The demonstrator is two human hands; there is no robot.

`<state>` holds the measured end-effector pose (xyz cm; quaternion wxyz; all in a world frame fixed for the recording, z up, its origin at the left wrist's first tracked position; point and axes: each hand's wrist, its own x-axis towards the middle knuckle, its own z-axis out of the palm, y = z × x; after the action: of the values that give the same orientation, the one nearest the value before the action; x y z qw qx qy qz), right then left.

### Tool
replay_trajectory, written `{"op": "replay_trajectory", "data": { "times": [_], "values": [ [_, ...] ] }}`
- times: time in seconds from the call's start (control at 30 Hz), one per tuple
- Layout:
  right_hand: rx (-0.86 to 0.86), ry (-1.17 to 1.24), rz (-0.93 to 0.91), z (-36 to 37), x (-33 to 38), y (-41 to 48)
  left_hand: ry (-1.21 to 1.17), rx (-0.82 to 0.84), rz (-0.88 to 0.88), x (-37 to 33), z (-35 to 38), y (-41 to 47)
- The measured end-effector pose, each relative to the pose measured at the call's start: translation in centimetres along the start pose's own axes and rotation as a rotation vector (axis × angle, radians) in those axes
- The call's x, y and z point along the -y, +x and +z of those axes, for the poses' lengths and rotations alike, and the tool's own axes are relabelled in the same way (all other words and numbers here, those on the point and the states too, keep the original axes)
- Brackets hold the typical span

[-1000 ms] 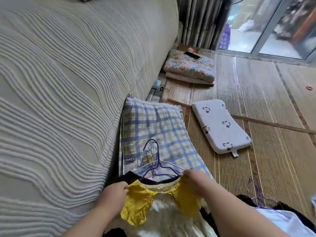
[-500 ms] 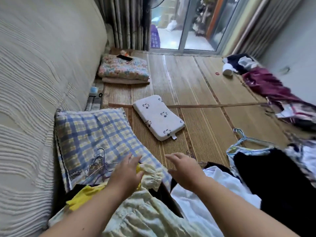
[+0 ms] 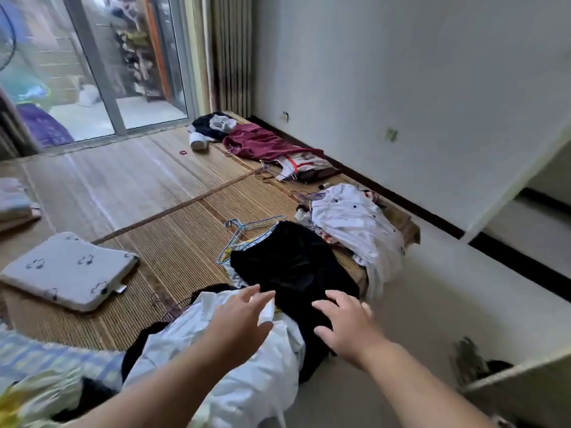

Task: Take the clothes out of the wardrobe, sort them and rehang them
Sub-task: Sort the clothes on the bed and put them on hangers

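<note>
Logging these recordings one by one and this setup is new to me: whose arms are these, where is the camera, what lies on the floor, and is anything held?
No robot here: a person works with bare hands, and the camera sits on their head, looking forward and down. The left hand reaches over a crumpled white garment; the right hand spreads over a black garment. Both have straight, spread fingers and grip nothing. On the woven straw mat lie a light blue wire hanger, a white rectangular pillow with small dark prints, a white shirt with dark dots and a maroon garment.
</note>
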<state>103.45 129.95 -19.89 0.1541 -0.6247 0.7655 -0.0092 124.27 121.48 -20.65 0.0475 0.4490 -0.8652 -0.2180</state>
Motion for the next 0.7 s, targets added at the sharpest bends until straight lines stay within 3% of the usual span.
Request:
{"op": "replay_trajectory", "data": {
  "times": [0.17, 0.33, 0.7],
  "values": [
    [-0.049, 0.005, 0.156, -4.9, -12.6, -6.0, -0.017, 0.061, 0.144, -13.6, 3.9, 4.0],
    [-0.093, 0.026, 0.254, -9.5, -20.5, -8.3, 0.004, 0.084, 0.254, -22.8, 5.2, 8.4],
    [-0.142, 0.107, 0.337, -14.1, -33.8, 1.4, -0.031, 0.133, 0.341, -32.7, 8.5, 25.8]
  ]
}}
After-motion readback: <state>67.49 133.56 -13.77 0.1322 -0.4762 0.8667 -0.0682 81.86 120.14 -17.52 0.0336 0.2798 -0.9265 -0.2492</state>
